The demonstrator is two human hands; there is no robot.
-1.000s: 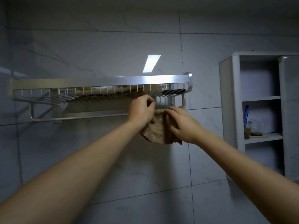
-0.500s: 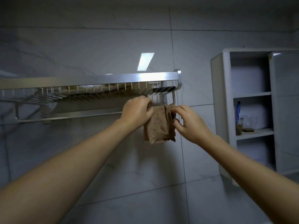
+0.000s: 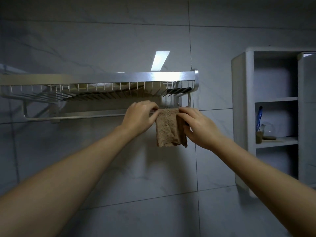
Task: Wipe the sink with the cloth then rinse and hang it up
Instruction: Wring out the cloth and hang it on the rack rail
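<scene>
At the far left, the wall-mounted metal rack (image 3: 95, 79) runs across the grey tiled wall (image 3: 85, 40), its wire shelf carrying some pale, indistinct items and a rail (image 3: 77, 116) slung beneath it. Moving right along that rail, the left hand (image 3: 139, 117) has its fingers pinched together on the top left corner of the brown cloth (image 3: 168, 128), right at the bar. The cloth is draped over the rail near its right end and hangs down flat against the wall, its lower edge a little ragged. On its other side the right hand (image 3: 198, 126) is closed on the cloth's top right edge, thumb and fingers clamped on the fold. Further right stands a white open cabinet (image 3: 242, 100) with a small cup and a blue item, perhaps a toothbrush, on one shelf. No sink shows here, so the wiping and rinsing cannot be checked, but they are presumably finished; the hanging looks nearly complete. What seems left is to straighten the cloth and let go.
</scene>
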